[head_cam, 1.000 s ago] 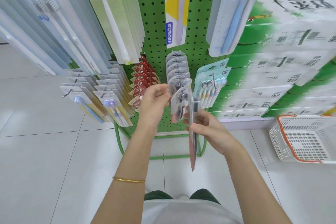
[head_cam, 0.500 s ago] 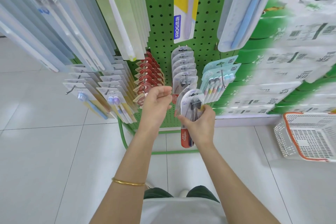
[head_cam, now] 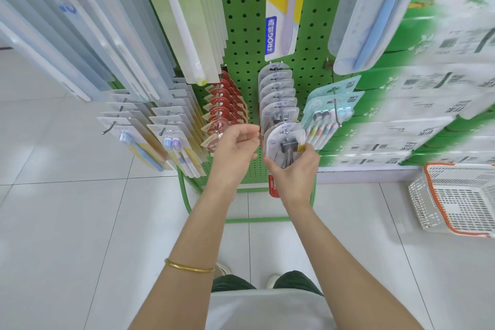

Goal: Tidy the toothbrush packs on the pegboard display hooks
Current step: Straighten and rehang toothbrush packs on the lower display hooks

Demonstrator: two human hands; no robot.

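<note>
On the green pegboard [head_cam: 246, 35] a row of grey round-topped toothbrush packs [head_cam: 276, 88] hangs on a centre hook. My right hand [head_cam: 294, 177] grips the frontmost grey pack [head_cam: 284, 136] from below, holding it upright at the hook's front end with its red bottom hanging under my wrist. Whether its hole sits on the hook is unclear. My left hand [head_cam: 235, 144] hovers just left of that pack with fingers curled and thumb against the forefinger, nothing visibly in it.
Red-topped packs [head_cam: 225, 104] hang left of the grey row, teal multi-brush packs [head_cam: 329, 104] to the right, pale packs [head_cam: 166, 131] further left. Long packs hang overhead. Stacked green-and-white cartons [head_cam: 428, 88] and a white basket [head_cam: 455, 195] stand on the right.
My right hand raised the grey pack from a low, edge-on position up to the front of the grey row and turned its face toward me. My left hand stayed beside the row.
</note>
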